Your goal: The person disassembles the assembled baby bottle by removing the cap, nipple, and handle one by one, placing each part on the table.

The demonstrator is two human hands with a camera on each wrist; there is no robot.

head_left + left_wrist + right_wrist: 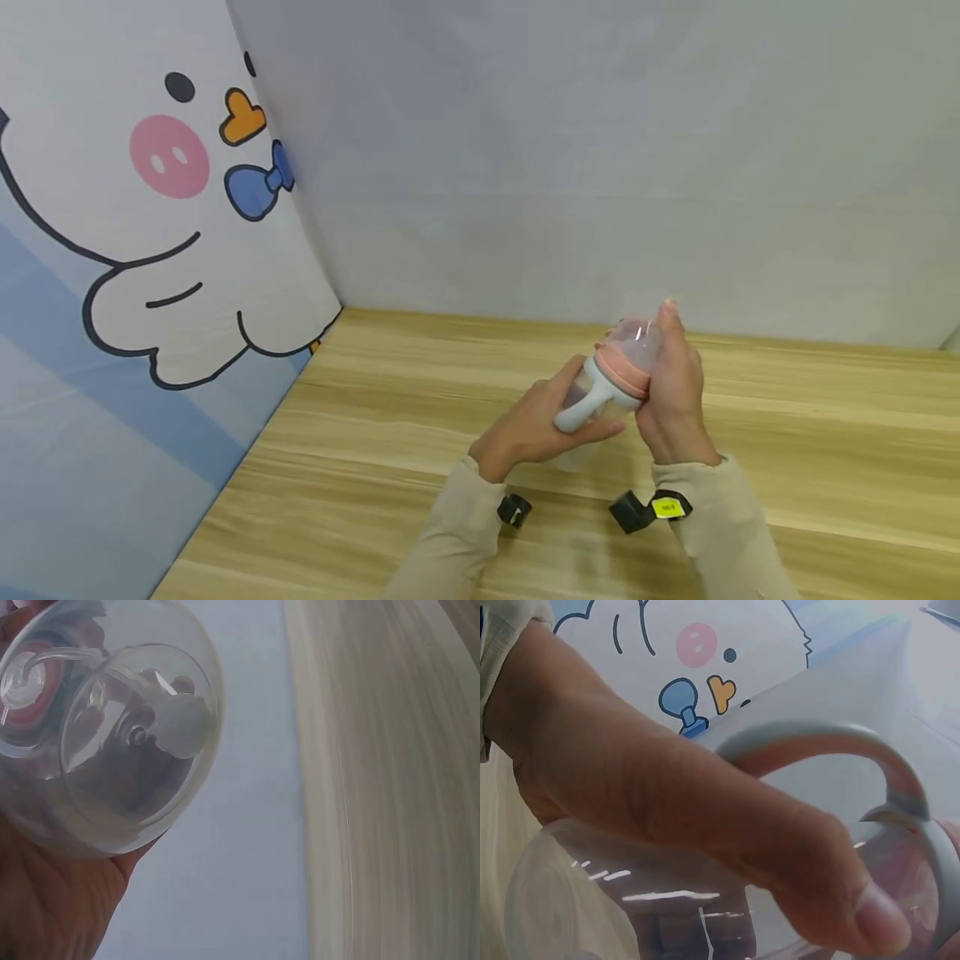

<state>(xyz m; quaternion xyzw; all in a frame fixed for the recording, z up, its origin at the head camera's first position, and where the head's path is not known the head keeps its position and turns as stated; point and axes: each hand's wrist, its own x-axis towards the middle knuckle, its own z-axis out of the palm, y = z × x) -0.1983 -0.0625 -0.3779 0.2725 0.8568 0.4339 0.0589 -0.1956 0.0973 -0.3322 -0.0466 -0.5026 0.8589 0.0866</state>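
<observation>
Both hands hold a clear baby bottle (626,367) above the table, tilted with its top up and to the right. It has a pink collar, a clear domed cap (636,337) and a pale blue handle (583,410). My left hand (536,421) grips the body, its thumb lying along it in the right wrist view. My right hand (678,400) holds the cap and collar, thumb pointing up, fingertips showing at the far side. The left wrist view faces the bottle's base, where a straw with a round white weight (184,724) shows inside.
Under the hands is a wood-grain table (375,433). A pale grey wall (600,167) rises at its back edge. On the left stands a panel with a cartoon bird (112,192). Each wrist wears a small black camera (632,511).
</observation>
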